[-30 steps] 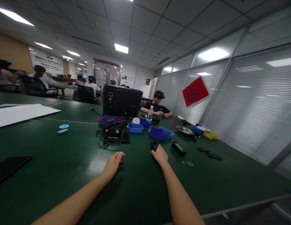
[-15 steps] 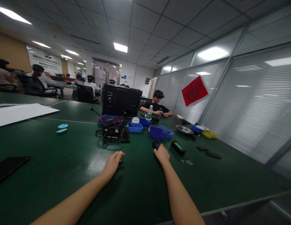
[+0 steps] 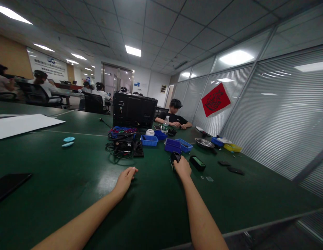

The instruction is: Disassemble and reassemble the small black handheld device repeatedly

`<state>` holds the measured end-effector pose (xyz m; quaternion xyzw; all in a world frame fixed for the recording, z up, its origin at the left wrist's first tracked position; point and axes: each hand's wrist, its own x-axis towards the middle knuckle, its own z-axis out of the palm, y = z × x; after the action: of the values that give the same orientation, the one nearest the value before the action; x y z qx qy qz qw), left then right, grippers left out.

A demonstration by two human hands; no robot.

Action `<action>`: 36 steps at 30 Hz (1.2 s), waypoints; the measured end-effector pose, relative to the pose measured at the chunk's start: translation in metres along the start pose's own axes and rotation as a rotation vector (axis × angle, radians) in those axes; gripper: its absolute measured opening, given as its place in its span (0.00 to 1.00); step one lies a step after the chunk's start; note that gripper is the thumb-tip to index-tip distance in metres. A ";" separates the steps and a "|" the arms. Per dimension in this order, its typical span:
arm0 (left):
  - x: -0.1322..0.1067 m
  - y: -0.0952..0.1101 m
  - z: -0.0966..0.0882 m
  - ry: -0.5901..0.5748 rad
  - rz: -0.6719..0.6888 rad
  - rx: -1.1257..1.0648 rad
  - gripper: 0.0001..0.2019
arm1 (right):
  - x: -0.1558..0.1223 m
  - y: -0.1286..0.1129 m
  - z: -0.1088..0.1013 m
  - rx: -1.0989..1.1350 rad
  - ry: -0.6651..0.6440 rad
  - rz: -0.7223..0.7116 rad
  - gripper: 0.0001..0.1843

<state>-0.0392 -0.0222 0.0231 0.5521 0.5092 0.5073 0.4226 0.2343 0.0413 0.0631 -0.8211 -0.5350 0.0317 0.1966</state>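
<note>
My right hand [image 3: 182, 167] grips a small black box-shaped device [image 3: 175, 157] with a screen-like face, thumb at the near left side. The device is tilted, and a thin greenish edge shows along its left; its exact kind I cannot make out. To the right of this hand lies a black case with a green inside [image 3: 197, 163]. My left hand [image 3: 126, 178] rests on its side on the green table [image 3: 151, 208], fingers loosely extended to the right, with nothing visible in it.
Ahead are a black soldering-station-like box with cables [image 3: 124, 148], blue bins [image 3: 149, 140], a purple-blue box [image 3: 173, 145], a water bottle [image 3: 165, 124] and a large black panel [image 3: 134, 110]. A metal bowl [image 3: 204, 142] stands to the right. A co-worker [image 3: 174, 116] sits across the table.
My right hand has tipped the black device and raised it slightly, exposing the greenish edge at its left. My left hand stays in place.
</note>
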 end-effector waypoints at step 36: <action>-0.013 0.002 0.007 -0.242 0.383 0.466 0.26 | -0.040 -0.034 0.034 0.735 -1.010 -0.160 0.14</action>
<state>-0.0316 -0.0354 0.0223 0.7762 0.4444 0.3779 0.2392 0.1791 0.0273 0.0378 -0.5408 -0.5759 0.5826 0.1908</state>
